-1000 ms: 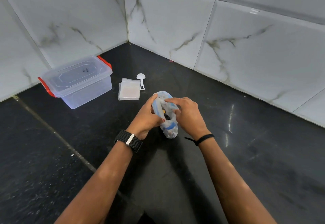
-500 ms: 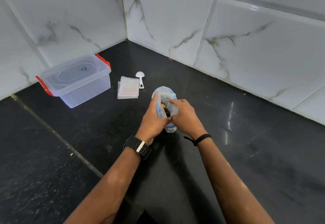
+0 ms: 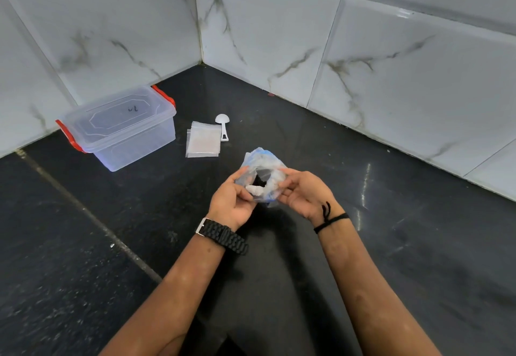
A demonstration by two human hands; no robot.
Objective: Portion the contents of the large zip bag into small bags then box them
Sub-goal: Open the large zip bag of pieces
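Left hand [image 3: 233, 200] and right hand [image 3: 303, 195] pinch crinkled clear large zip bag [image 3: 261, 172], mouth held round. Flat small bags [image 3: 203, 143] far left on black table [image 3: 391, 244].

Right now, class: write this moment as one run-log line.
stage: opening large zip bag | left hand: pinches rim | right hand: pinches rim | box: lidded | small bags: unfilled

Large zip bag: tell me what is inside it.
The large zip bag is held open by the left hand and right hand. Its mouth shows only a dark interior; crumpled plastic covers the contents.
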